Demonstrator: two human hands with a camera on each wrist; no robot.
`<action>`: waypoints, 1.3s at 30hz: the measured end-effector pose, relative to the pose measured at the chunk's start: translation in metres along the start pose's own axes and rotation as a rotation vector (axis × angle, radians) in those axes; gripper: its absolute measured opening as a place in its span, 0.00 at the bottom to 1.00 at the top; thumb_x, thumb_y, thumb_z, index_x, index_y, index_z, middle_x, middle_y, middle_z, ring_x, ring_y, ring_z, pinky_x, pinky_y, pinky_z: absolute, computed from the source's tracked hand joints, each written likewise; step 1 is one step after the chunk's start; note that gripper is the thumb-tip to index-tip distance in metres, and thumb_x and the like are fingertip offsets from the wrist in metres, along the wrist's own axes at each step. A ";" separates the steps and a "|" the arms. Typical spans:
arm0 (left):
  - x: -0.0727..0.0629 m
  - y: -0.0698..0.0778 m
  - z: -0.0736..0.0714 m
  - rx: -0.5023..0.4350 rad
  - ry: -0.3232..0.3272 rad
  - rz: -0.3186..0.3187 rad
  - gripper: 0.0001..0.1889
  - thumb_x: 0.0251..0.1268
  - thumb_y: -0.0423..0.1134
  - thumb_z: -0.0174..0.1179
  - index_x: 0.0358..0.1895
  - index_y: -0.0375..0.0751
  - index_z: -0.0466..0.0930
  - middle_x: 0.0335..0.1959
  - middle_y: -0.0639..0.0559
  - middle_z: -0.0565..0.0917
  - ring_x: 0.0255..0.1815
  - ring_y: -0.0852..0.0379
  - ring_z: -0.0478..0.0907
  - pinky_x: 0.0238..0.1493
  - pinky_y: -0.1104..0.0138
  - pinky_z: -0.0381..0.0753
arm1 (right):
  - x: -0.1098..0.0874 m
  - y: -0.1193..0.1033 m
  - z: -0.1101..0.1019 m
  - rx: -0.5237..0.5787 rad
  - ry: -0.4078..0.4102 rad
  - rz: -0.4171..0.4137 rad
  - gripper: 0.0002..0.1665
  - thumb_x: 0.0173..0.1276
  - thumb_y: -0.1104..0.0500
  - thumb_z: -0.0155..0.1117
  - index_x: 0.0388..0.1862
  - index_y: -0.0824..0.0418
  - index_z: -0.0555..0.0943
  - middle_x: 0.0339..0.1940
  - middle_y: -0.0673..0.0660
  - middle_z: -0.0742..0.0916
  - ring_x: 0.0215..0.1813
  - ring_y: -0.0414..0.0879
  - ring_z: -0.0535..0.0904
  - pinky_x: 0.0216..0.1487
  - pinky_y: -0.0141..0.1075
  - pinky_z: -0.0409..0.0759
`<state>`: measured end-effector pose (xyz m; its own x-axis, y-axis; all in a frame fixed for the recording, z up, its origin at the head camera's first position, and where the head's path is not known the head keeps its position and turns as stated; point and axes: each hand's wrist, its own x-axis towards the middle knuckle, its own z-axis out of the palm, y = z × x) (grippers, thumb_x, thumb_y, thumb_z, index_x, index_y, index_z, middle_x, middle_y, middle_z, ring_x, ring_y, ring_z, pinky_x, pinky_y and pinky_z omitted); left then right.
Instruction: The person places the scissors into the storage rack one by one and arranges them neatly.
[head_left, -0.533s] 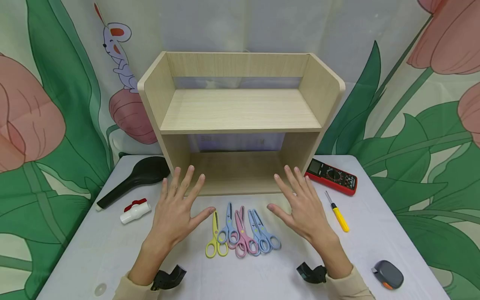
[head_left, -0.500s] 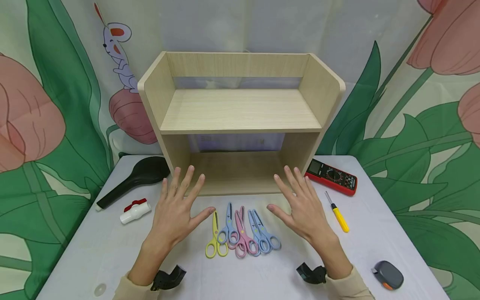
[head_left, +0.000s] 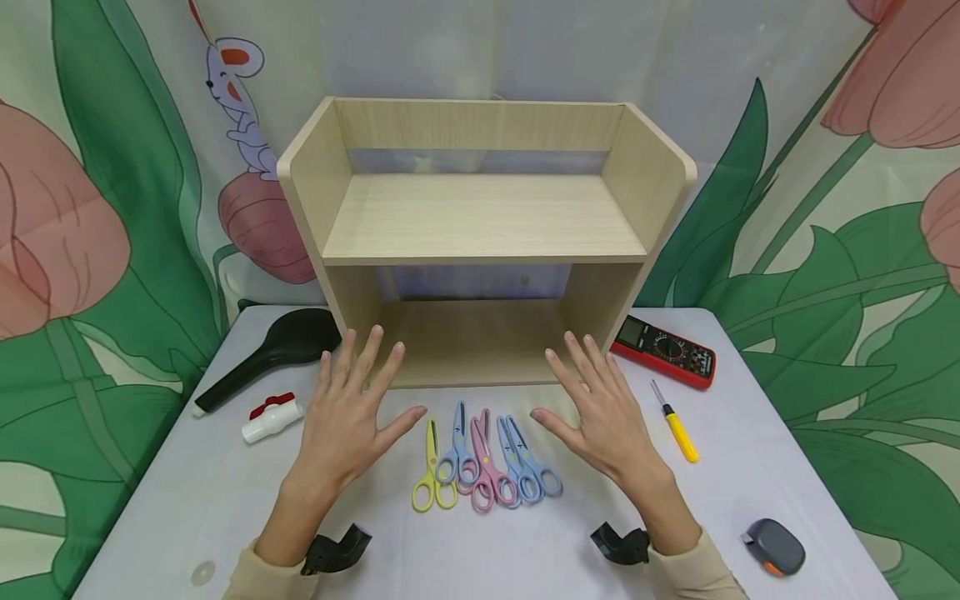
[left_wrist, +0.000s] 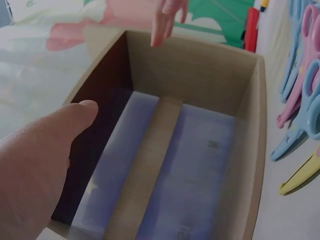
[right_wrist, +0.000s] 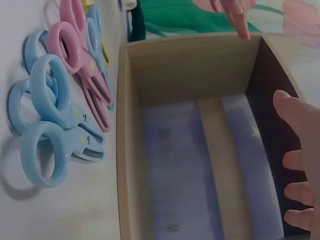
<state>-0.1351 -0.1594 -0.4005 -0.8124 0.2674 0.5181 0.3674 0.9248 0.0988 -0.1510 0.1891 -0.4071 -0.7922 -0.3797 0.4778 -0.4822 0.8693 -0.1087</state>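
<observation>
Scissors [head_left: 490,472] between both spread hands [head_left: 341,423] [head_left: 606,421]

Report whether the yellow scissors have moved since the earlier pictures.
No: in the head view, the yellow scissors keep their place relative to the shelf.

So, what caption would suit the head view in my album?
Left hand and right hand, spread wide, flank scissors before a shelf.

Sleeves [head_left: 272,577] in front of shelf [head_left: 483,218] are cut off by head view's bottom edge. Scissors [left_wrist: 302,120] before shelf are clipped by left wrist view's right edge. Multimeter [head_left: 664,352] legends, right of shelf, can't be read.
</observation>
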 end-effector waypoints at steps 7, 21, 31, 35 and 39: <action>0.007 -0.012 0.000 -0.112 0.133 -0.063 0.40 0.66 0.66 0.56 0.75 0.46 0.67 0.79 0.41 0.61 0.80 0.35 0.55 0.70 0.36 0.66 | 0.001 0.003 0.002 0.081 -0.041 0.033 0.53 0.60 0.32 0.66 0.79 0.53 0.63 0.81 0.58 0.64 0.81 0.60 0.59 0.76 0.62 0.61; 0.036 -0.029 0.020 -0.408 0.482 -0.266 0.36 0.66 0.40 0.66 0.73 0.36 0.61 0.64 0.33 0.69 0.61 0.39 0.73 0.57 0.45 0.80 | -0.024 -0.010 0.036 0.157 -0.179 -0.011 0.57 0.55 0.27 0.68 0.75 0.58 0.68 0.68 0.56 0.78 0.67 0.51 0.73 0.62 0.48 0.77; 0.048 -0.036 0.034 -0.502 0.524 -0.436 0.25 0.75 0.36 0.56 0.70 0.33 0.64 0.53 0.32 0.74 0.47 0.42 0.77 0.48 0.54 0.83 | -0.037 -0.042 0.065 0.101 -0.246 -0.106 0.53 0.52 0.21 0.65 0.63 0.58 0.78 0.53 0.51 0.81 0.53 0.44 0.74 0.51 0.39 0.74; 0.044 -0.042 0.040 -0.467 0.554 -0.409 0.22 0.72 0.30 0.58 0.65 0.29 0.69 0.48 0.31 0.76 0.43 0.42 0.80 0.44 0.72 0.80 | -0.041 -0.052 0.070 0.088 -0.260 -0.134 0.50 0.49 0.18 0.64 0.54 0.56 0.82 0.47 0.48 0.80 0.47 0.41 0.72 0.46 0.36 0.70; 0.041 -0.045 0.042 -0.459 0.552 -0.393 0.21 0.71 0.30 0.59 0.64 0.29 0.71 0.47 0.32 0.77 0.42 0.43 0.81 0.43 0.80 0.76 | -0.044 -0.060 0.073 0.059 -0.257 -0.164 0.43 0.48 0.20 0.67 0.44 0.54 0.83 0.40 0.47 0.79 0.41 0.40 0.68 0.43 0.35 0.67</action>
<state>-0.2040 -0.1786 -0.4196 -0.6248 -0.3356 0.7050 0.3482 0.6884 0.6363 -0.1145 0.1305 -0.4857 -0.7672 -0.5874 0.2577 -0.6262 0.7729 -0.1026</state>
